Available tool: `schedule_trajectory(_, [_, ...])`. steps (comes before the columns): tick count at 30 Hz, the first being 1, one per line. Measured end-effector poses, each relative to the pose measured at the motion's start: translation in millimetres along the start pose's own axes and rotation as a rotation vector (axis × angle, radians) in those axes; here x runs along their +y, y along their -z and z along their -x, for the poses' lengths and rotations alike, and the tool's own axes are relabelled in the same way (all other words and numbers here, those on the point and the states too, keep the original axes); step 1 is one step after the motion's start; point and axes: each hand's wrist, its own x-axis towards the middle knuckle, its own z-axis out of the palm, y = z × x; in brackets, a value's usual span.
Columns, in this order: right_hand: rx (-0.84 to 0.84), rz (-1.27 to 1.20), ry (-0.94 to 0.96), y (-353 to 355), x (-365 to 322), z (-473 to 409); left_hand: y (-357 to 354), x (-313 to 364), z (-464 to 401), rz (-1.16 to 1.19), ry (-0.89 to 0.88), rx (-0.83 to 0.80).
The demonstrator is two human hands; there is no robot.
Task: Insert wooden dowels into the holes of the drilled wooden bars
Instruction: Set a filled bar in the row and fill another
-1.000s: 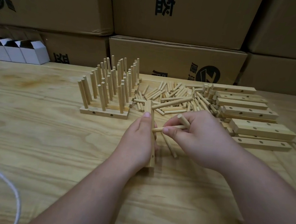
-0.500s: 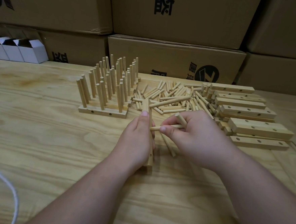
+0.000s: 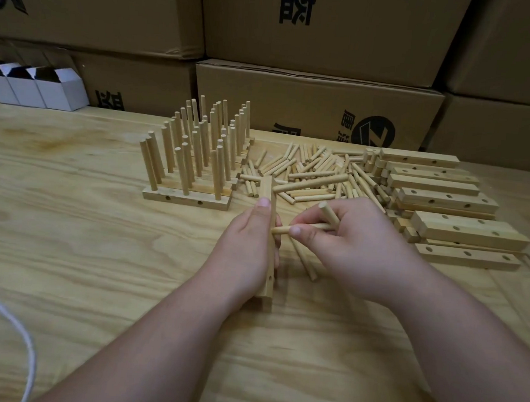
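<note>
My left hand point(image 3: 247, 250) grips a drilled wooden bar point(image 3: 271, 207) that lies lengthwise on the table, its side holes facing right. My right hand point(image 3: 358, 245) pinches a dowel point(image 3: 279, 230) whose left tip touches the bar's side. A second dowel point(image 3: 328, 214) sticks up out of the same hand, and a third point(image 3: 306, 263) lies on the table under it. A loose heap of dowels point(image 3: 316, 173) is just behind the hands. Empty drilled bars point(image 3: 446, 197) are stacked to the right.
Finished bars with upright dowels point(image 3: 197, 158) stand in rows at the left centre. Cardboard boxes point(image 3: 317, 107) wall off the back of the wooden table point(image 3: 68, 218). White small boxes point(image 3: 36, 87) sit at the far left. A white cord point(image 3: 22, 337) curves at the lower left.
The hands have stayed nearly still. The dowel in my right hand keeps its tip against the bar's side, with only a slight shift.
</note>
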Motion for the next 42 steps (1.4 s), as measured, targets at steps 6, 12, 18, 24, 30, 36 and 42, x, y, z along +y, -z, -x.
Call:
schedule_trajectory(6, [0.037, 0.001, 0.001, -5, 2, 1, -1, -1, 0, 0.040, -0.015, 0.024])
schedule_trajectory(12, [0.045, -0.081, -0.002, -5, 4, 0, -3, -8, -4, 0.210, -0.014, 0.016])
schedule_trajectory(18, [0.141, -0.128, 0.003, 4, 10, -3, -4, -6, -5, 0.309, -0.016, -0.115])
schedule_trajectory(24, [0.296, -0.274, -0.003, -1, 9, -3, -2, -3, -7, 0.315, 0.053, 0.002])
schedule_trajectory(30, [0.293, -0.605, -0.126, -2, 1, 0, 0, 1, -6, 0.463, 0.107, 0.031])
schedule_trajectory(36, [0.028, -0.550, -0.085, -13, -5, 5, 0, 0, -4, 0.469, 0.065, 0.071])
schedule_trajectory(42, [-0.066, -0.578, -0.023, -11, -4, 6, 1, 0, -5, 0.457, 0.088, 0.110])
